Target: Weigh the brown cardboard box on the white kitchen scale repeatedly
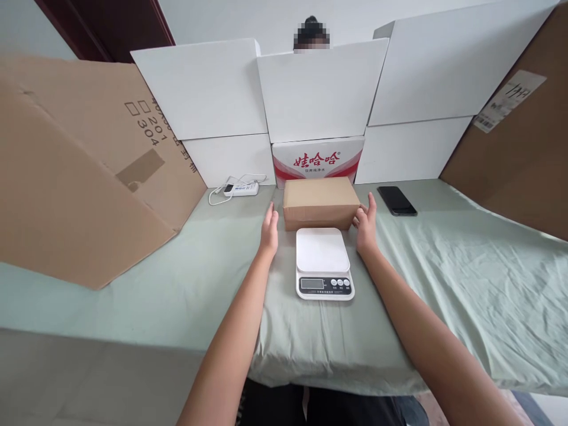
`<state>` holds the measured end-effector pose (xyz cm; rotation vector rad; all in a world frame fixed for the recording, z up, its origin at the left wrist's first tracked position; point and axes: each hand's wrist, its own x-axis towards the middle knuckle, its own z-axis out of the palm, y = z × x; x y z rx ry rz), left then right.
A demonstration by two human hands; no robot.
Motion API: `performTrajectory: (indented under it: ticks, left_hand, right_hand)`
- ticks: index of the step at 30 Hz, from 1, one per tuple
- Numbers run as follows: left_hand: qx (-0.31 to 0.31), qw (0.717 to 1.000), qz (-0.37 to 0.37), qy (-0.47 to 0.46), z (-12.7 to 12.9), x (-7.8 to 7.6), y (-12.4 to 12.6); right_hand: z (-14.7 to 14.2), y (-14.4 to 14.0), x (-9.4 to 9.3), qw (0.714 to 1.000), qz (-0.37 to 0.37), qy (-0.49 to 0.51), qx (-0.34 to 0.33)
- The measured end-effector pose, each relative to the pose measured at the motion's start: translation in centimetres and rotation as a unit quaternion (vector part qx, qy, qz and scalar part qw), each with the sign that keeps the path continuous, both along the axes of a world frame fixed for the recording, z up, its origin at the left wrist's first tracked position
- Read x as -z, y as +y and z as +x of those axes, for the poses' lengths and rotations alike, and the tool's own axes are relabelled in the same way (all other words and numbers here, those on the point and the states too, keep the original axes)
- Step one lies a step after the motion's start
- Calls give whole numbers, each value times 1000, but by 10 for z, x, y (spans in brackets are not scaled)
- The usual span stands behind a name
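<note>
A closed brown cardboard box lies on the green cloth, just behind a white kitchen scale. My left hand is held upright to the left of the box, fingers stretched and a small gap between them and its side. At the box's right side is my right hand, with one finger extended and the others bent towards the near right corner, where they seem to touch it. Neither hand grips anything. The scale's platform carries nothing, and its display looks blank.
A black phone lies to the right. On the left is a white power strip with a cable. White boxes form a wall behind, and large cardboard panels flank the table. A person's head shows above the boxes.
</note>
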<state>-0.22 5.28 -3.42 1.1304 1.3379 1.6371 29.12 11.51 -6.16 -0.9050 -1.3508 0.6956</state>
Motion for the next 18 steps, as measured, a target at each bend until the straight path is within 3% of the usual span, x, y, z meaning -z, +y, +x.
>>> performTrajectory:
  ticks: [3,18]
  left_hand:
    - [-37,999,5,-30,-12,-1,2]
    - [22,1000,-15,13,0,7,-2]
  right_hand:
    - [0,1,2,994,-81,70,22]
    - [-6,-8,-11,992,-103,77,-3]
